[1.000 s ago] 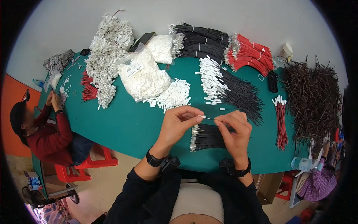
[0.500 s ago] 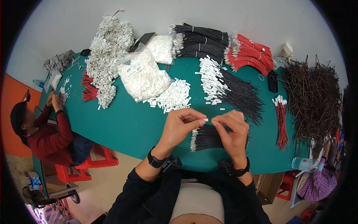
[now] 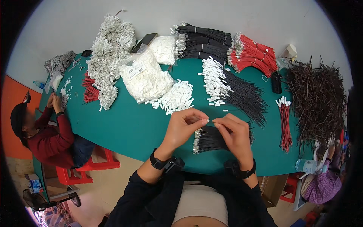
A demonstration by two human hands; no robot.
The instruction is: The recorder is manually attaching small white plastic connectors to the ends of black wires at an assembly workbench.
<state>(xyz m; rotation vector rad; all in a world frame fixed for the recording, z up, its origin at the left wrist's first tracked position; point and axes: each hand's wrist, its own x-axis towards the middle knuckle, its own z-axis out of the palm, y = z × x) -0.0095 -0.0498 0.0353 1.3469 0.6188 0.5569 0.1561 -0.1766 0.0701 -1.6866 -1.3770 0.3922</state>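
While the left hand pinches a blocky white piece, the right hand shows a narrow grip.

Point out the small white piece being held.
In the head view, just right of centre, the small white piece is pinched by the left hand, its exposed end facing the right hand.

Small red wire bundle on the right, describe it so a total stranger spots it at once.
On the green table, find the big dark brown tangled heap at the right. Just left of it lies a slim bundle of red wires with white ends pointing toward the wall. Unlike the thicker red bundles near the wall, it lies apart, nearer the front edge.
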